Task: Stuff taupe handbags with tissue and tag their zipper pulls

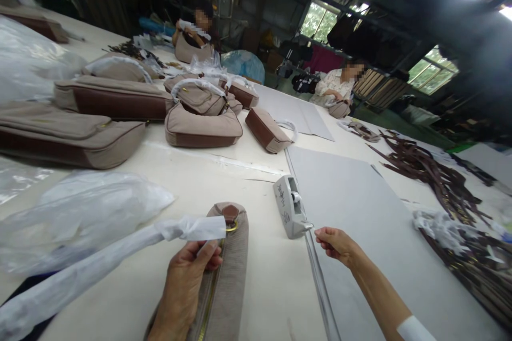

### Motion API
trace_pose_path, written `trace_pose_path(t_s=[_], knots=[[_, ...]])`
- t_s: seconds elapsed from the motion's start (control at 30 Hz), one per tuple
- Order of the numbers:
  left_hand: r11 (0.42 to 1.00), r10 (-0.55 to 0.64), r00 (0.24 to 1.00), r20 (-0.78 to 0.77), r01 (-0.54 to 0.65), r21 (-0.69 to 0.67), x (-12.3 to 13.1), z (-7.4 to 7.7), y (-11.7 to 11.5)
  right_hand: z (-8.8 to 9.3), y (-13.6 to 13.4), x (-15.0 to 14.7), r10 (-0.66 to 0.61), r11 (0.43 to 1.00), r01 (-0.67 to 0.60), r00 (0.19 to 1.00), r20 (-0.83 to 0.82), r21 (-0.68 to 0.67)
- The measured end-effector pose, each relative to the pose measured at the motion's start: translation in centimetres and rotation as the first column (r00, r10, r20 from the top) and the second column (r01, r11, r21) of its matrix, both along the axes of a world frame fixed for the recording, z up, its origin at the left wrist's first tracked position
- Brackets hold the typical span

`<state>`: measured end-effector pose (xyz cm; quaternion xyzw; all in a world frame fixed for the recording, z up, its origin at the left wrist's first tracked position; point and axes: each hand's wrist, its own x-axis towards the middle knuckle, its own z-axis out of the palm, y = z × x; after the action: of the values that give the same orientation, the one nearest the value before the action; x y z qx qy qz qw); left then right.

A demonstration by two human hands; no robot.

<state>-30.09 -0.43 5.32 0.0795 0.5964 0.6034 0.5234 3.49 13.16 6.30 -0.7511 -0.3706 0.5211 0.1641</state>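
My left hand (184, 282) is closed on a taupe handbag (226, 277) standing on edge in front of me. Its thumb presses the white tissue-wrapped handle (120, 256) near the gold ring (231, 227) at the bag's end. That wrapped handle runs off to the lower left. My right hand (336, 245) is pinched at the cutter end of a grey tape dispenser (290, 206), apparently on a piece of clear tape that is too thin to see. A long metal ruler (320, 287) lies just below the dispenser.
Several finished taupe-and-brown bags (202, 128) lie across the far table, with clear plastic bags (80, 208) at left. Grey card sheets (352, 197) cover the right side, beside piles of dark brown straps (432, 170). Two other people sit working with bags at the far side.
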Motion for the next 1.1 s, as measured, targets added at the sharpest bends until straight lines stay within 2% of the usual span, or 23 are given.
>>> trace_pose_path(t_s=[0.23, 0.37, 0.5, 0.57, 0.63, 0.73, 0.8, 0.87, 0.93, 1.0, 1.1], knots=[[1.000, 0.010, 1.000, 0.001, -0.010, -0.004, -0.1, -0.2, -0.2, -1.2, -0.7, 1.1, -0.015, 1.000, 0.015, 1.000, -0.012, -0.020], [0.998, 0.045, 0.999, -0.008, -0.045, -0.034, 0.1, 0.4, 0.0, -3.5, -0.9, 0.9, -0.025, 1.000, 0.025, 1.000, 0.019, -0.002], [0.997, 0.056, 0.997, -0.045, -0.058, -0.043, 0.4, 0.7, 0.2, -6.2, -3.2, 0.1, -0.019, 0.999, 0.015, 0.994, 0.109, 0.032], [0.998, 0.048, 0.996, -0.080, -0.051, -0.035, 0.6, 0.6, 0.1, -6.5, -4.8, -0.2, 0.006, 0.998, -0.014, 0.989, 0.145, 0.054], [0.999, 0.039, 0.991, -0.125, -0.041, -0.011, 0.9, 0.6, 0.0, -5.7, -6.2, -0.8, 0.052, 0.993, -0.067, 0.989, 0.141, 0.097], [0.999, 0.026, 0.976, -0.218, -0.018, 0.038, 1.2, 0.5, -0.1, -2.5, -6.8, -3.5, 0.175, 0.962, -0.184, 0.983, 0.063, 0.202], [0.998, 0.000, 0.955, -0.296, 0.017, 0.055, 1.2, 0.6, -0.2, 0.2, -6.8, -6.9, 0.295, 0.924, -0.278, 0.955, -0.025, 0.264], [0.998, -0.025, 0.930, -0.368, 0.047, 0.052, 1.1, 0.9, -0.4, 2.7, -6.9, -11.2, 0.430, 0.879, -0.383, 0.894, -0.127, 0.283], [0.997, -0.034, 0.900, -0.435, 0.058, 0.042, 1.0, 1.4, -0.7, 4.5, -7.2, -15.4, 0.526, 0.836, -0.458, 0.826, -0.203, 0.304], [0.997, -0.023, 0.867, -0.497, 0.054, 0.049, 0.9, 1.9, -1.0, 5.4, -7.6, -18.6, 0.579, 0.802, -0.494, 0.779, -0.240, 0.335], [0.994, 0.011, 0.814, -0.580, 0.052, 0.092, 0.9, 2.2, -1.3, 5.6, -7.7, -21.4, 0.618, 0.771, -0.518, 0.749, -0.238, 0.370]])
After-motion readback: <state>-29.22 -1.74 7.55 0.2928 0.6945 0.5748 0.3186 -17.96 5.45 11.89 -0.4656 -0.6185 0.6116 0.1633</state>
